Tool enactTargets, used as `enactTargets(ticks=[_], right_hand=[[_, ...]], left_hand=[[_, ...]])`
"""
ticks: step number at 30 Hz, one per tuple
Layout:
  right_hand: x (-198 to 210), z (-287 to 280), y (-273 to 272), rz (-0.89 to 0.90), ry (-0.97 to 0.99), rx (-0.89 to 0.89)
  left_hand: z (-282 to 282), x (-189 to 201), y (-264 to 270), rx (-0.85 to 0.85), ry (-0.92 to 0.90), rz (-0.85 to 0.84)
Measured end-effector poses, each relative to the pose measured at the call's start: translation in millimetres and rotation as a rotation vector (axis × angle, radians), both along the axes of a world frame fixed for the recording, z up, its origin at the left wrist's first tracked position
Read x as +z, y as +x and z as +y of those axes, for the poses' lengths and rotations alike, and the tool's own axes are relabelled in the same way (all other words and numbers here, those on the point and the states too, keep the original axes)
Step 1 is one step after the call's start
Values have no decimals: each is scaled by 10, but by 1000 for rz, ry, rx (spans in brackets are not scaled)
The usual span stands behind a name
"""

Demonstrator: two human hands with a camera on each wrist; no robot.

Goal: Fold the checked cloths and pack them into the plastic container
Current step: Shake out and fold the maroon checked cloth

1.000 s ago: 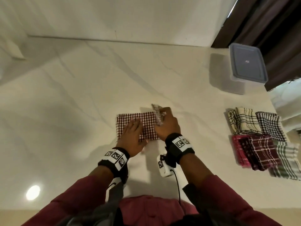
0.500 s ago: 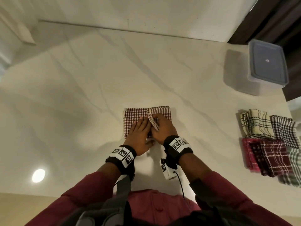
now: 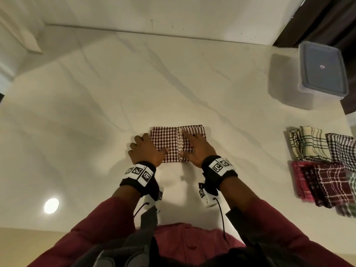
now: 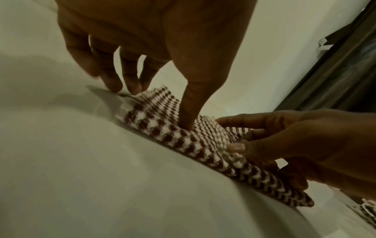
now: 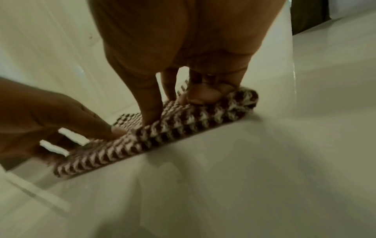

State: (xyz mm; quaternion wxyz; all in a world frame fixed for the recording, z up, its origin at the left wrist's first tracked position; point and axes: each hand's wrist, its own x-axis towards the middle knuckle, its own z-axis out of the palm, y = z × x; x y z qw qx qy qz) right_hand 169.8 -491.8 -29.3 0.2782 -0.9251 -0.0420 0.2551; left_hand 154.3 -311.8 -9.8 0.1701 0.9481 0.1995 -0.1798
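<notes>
We had the cloth, checked red and white, lying folded on the counter just in front of us. Our left hand sat at its left edge with the fingers spread and nearly straight; their tips came down at the cloth's left border, and the thumb pressed onto the cloth near its near edge. It held nothing. Our right hand lay on the right half, over a folded-in flap. Its forefinger stretched along the flap's edge and its thumb pressed the near edge, while in the right wrist view the other fingers curled down against the rolled right end of the cloth. We could not tell whether they truly gripped it or only pressed.

The container stood at the far right corner of the counter with its lid on, well apart from the cloth. A pile of other checked cloths lay along the right edge, nearer to us than the container.
</notes>
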Motion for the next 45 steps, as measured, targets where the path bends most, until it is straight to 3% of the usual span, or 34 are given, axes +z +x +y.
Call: enactTargets(ticks=[7,13,17,21,24,28,31,33,35,37,40,45], right_hand=[[-5,-56,35,17,25,8],[50,-80,-30,-40,134,-98],[95,-61,-57,-68,265,-206],[187,-104,-37,-83,304,-147],[185,-242,18,77,440,-249],[174,-383,151,446,901,-729],[234,-422,183,559,1123,-748],[227,-429,183,515,1050,-689],[180,-434,210,383,839,-683],[97,-439,254,287,708,-741],[19,-397,295,229,576,-746],[73,-350,285,153,499,-688]], left_hand=[[-8,-50,177,16,-146,73],[-121,31,149,169,-676,-191],[-344,119,108,63,-796,-301],[-622,121,96,-27,-856,-306],[-792,52,81,-49,-900,-317],[-911,-3,84,-98,-919,-234],[-865,-88,76,-188,-912,-152],[-816,-117,114,-246,-913,-113],[-797,-107,115,-253,-993,-154],[-761,-98,95,-306,-939,-350],[-695,-183,124,-476,-615,-569],[-723,-321,115,-746,-213,-207]])
